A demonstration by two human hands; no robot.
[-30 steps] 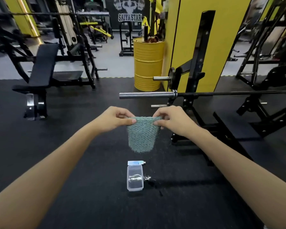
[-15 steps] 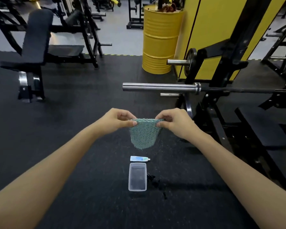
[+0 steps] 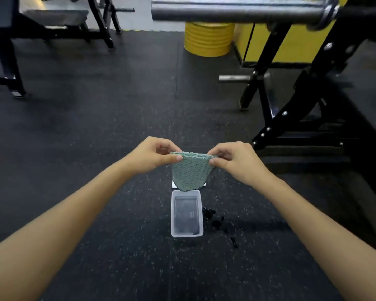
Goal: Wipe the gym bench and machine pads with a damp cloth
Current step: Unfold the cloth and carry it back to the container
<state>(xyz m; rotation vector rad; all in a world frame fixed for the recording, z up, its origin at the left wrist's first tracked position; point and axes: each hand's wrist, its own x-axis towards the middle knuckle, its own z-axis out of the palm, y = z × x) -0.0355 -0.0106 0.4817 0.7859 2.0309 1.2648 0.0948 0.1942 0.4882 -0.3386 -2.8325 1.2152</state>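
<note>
Fingers (image 3: 178, 157) on both sides are curled into pinches: the left hand (image 3: 152, 156) and the right hand (image 3: 237, 161) each nip a top corner of the green cloth (image 3: 189, 174), which hangs folded between them (taut along its upper edge). At its six o'clock a clear plastic tub (image 3: 186, 233) sits on the black mat (image 3: 96, 127). A bench (image 3: 57, 16) stands at ten o'clock and a barbell (image 3: 237, 11) at one.

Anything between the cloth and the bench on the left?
Nothing visible. Left hand and right hand pinch the green cloth; only bare rubber floor lies between it and the bench pad upper left. The clear tub is below it, the barbell rack off right.
</note>
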